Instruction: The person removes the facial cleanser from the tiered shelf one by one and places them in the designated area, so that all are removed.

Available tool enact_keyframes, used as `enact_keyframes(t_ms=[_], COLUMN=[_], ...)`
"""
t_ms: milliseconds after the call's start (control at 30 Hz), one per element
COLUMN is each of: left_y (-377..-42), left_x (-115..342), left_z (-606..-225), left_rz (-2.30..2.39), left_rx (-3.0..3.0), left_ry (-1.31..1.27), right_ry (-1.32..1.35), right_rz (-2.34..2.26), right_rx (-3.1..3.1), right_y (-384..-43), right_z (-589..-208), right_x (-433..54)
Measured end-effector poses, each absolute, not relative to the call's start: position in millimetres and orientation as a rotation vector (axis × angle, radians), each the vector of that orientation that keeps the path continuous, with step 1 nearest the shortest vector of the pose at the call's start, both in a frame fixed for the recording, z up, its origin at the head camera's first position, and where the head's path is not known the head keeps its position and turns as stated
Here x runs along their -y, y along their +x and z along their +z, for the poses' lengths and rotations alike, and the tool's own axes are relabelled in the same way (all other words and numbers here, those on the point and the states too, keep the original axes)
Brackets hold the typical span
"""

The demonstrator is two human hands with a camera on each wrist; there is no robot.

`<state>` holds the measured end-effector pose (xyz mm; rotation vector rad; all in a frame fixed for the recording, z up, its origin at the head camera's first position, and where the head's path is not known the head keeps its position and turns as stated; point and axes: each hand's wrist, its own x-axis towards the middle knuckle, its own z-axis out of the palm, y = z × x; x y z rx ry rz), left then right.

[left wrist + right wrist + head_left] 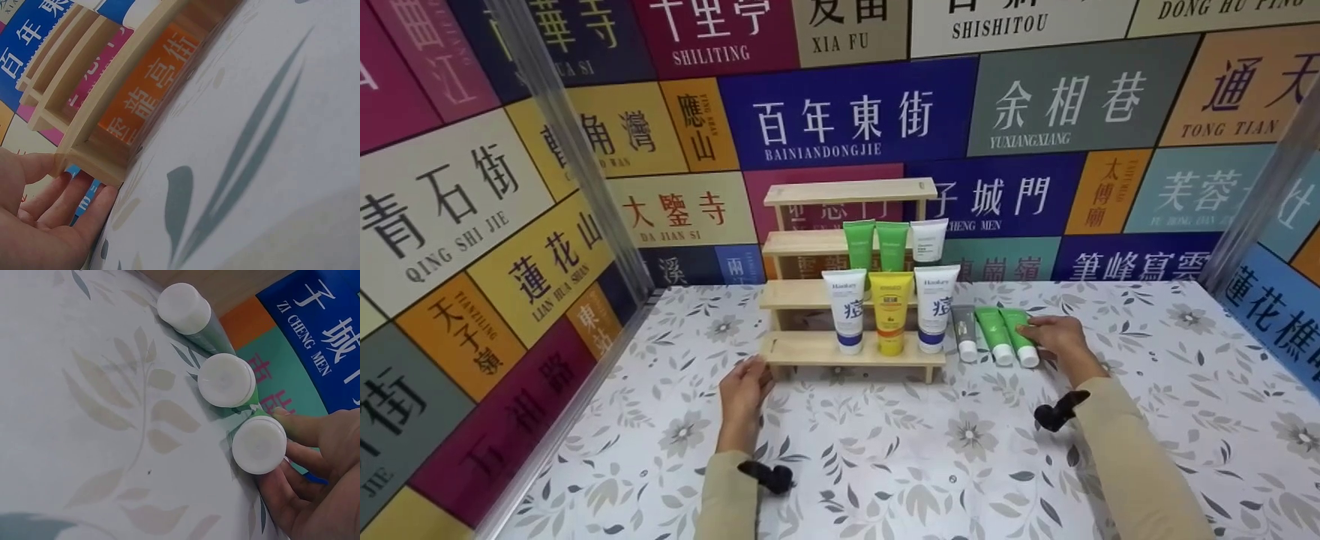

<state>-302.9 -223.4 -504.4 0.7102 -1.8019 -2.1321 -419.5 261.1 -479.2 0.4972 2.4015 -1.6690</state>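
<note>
A stepped wooden display stand (pixel 780 294) stands on the patterned cloth. My left hand (pixel 745 391) grips the left end of its lowest step, thumb on the board's end and fingers by the leg (pixel 101 169). On that step, two white tubes (pixel 847 307) flank a yellow tube (pixel 889 307), caps down. Two green tubes (pixel 860 244) and a white tube with a dark cap (pixel 928 238) show higher up. Right of the stand, my right hand (pixel 1061 341) pinches the outermost green tube (pixel 1020 330), which lies beside another green tube (pixel 994 330) and a grey tube (pixel 966 330).
The table (pixel 885 450) wears a white cloth printed with leaves and flowers. Behind it rises a wall of coloured name panels (pixel 855 112). Clear upright edges (pixel 585 165) border the table left and right. Black straps with small devices (pixel 769 476) sit at both wrists.
</note>
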Motion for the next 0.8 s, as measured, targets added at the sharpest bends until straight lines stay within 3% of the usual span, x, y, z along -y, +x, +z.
enact_keyframes(t_ms=[333,800], left_y=[-301,-299], left_x=[223,222], left_z=[-504,-503], left_rz=[-2.127,-2.136], left_rx=[1.793,1.800], left_ry=[0.689,0.655], right_ry=[0.395,-0.054], right_rz=[-1.431,-1.920], right_rx=[-2.721,-2.522], right_y=[-406,-394], right_z=[-448,-390], right_x=[-251,-218])
